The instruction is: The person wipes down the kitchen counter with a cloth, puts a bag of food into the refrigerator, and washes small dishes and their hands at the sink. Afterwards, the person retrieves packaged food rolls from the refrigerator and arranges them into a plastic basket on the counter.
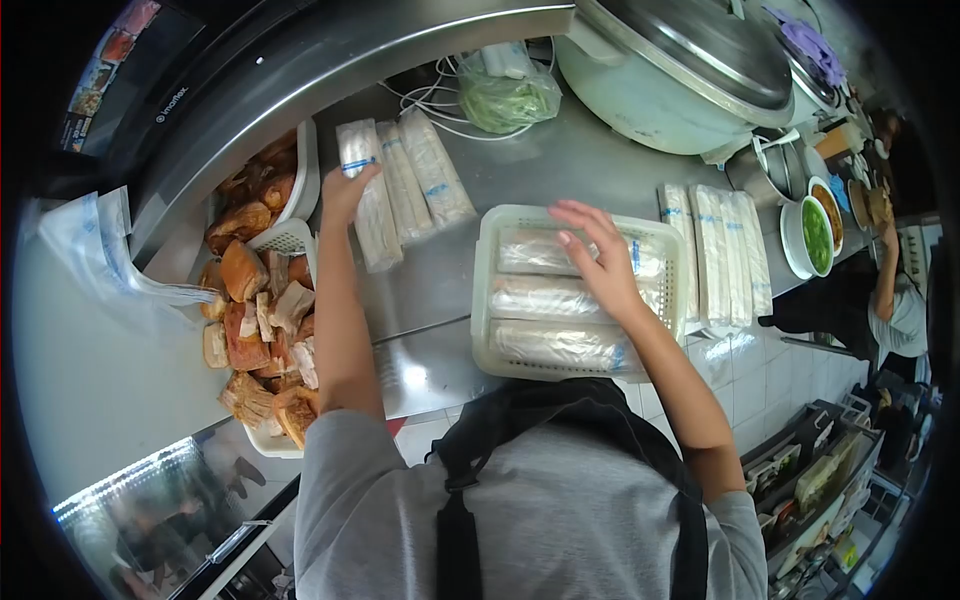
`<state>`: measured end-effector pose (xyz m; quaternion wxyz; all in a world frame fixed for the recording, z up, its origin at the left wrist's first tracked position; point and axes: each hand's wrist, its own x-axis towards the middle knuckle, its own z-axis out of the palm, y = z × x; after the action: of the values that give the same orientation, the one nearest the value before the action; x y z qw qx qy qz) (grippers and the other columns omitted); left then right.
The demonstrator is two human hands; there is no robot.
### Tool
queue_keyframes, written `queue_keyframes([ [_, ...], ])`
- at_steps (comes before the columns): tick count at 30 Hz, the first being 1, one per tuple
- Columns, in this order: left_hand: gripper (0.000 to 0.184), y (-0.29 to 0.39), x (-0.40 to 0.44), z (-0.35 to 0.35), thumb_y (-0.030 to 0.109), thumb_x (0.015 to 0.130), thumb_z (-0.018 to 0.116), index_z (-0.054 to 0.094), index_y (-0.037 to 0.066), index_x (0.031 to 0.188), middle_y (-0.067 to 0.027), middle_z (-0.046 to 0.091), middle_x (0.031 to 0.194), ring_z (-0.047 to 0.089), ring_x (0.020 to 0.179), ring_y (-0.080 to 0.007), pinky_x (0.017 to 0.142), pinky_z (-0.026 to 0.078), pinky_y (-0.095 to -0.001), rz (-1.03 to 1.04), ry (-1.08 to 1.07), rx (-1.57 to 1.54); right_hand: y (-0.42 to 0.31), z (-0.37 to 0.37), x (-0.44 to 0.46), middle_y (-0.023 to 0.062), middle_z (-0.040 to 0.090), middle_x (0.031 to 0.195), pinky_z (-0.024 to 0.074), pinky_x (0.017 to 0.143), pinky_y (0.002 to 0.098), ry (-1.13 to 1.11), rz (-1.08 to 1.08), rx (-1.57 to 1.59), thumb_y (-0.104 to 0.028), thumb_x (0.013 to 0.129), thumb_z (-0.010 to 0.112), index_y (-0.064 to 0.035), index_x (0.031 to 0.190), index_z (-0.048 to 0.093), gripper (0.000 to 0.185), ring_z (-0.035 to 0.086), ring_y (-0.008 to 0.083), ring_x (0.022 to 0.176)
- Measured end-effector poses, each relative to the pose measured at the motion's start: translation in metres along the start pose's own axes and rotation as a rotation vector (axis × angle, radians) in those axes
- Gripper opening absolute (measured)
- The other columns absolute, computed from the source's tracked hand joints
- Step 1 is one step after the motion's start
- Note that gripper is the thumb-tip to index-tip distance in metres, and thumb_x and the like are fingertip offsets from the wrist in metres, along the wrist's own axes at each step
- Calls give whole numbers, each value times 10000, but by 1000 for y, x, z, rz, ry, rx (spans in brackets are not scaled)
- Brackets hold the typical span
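My left hand is closed around the upper part of a long, clear-plastic-wrapped pack with a blue band, its thumb lying over the wrapping. Two similar packs lie side by side just right of it on the steel counter. A pale perforated plastic basket holds several more wrapped packs, laid crosswise in rows. Over the basket's right half, my right hand has its fingers stretched out and grips nothing; whether it touches the packs is unclear. What is inside the wrapping cannot be made out.
Chunks of browned meat fill trays at the left. More wrapped packs lie right of the basket. Behind stand a large lidded pot and a plastic bag of greens beside white cables. Another person is at far right, near bowls.
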<state>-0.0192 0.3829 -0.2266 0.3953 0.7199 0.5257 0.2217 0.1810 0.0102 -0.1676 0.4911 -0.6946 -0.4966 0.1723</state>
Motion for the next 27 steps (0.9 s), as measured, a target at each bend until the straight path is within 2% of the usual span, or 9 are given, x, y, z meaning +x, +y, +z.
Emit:
queue_keyframes([
  [6,420,112,-154,-12,56,777,677,513,-24,1155,-119,628,943,621,957,-233,839,498,-337,213,-241,-767,-57,17,20,118,492,1366,374,1029,375,-1,-126,181,-245,806,734,-119,1435,382,732,476,258,1248],
  [8,589,131,-199,11,45,709,760,496,-34,1228,-115,646,1015,644,901,-204,841,524,-346,233,-315,-1108,-73,9,21,126,528,1329,395,1009,357,-148,-114,153,-266,784,759,-122,1451,358,791,514,239,1209],
  [12,788,148,-233,9,47,753,747,333,-3,1421,-149,607,1147,616,1045,-228,926,489,-366,472,-527,-1008,-84,-31,-1,116,637,1170,451,919,310,-518,151,248,-322,753,788,-123,1404,439,765,609,208,1039],
  [15,693,128,-194,-5,125,813,715,373,-11,1400,-136,622,1127,610,1051,-204,933,476,-362,208,-410,-1402,-54,-55,-27,94,674,1116,470,874,300,-589,209,255,-361,776,762,-110,1303,560,618,630,192,989],
  [17,576,86,-145,5,224,873,658,449,-16,1352,-138,628,1123,602,1068,-221,944,458,-344,100,-89,-844,-28,-59,-42,86,688,1083,475,862,307,-660,257,231,-378,805,729,-106,1214,634,500,636,189,976],
  [19,608,22,-96,25,286,826,688,499,-33,1309,-170,624,1135,578,1107,-275,953,446,-331,-67,-52,-331,-7,-57,-52,82,704,1024,480,852,318,-767,346,209,-394,835,692,-111,1113,697,396,648,198,947],
  [21,721,-49,-39,57,327,729,745,507,-65,1286,-204,629,1123,580,1109,-299,937,456,-326,23,109,30,7,-40,-65,93,707,946,491,831,338,-809,271,78,-404,858,660,-125,1022,726,331,656,254,894],
  [24,835,-42,-18,77,368,608,792,521,-82,1258,-232,632,1124,588,1110,-292,922,471,-346,82,176,383,4,-24,-86,94,687,920,502,786,349,-574,121,-272,-397,864,629,-164,1033,722,301,633,290,864],
  [27,804,-19,6,76,409,555,810,594,-89,1148,-246,633,1129,616,1064,-326,890,499,-380,-189,-42,353,0,-18,-88,67,604,841,494,720,349,-388,-200,-350,-336,837,644,-184,1093,705,304,594,247,809],
])
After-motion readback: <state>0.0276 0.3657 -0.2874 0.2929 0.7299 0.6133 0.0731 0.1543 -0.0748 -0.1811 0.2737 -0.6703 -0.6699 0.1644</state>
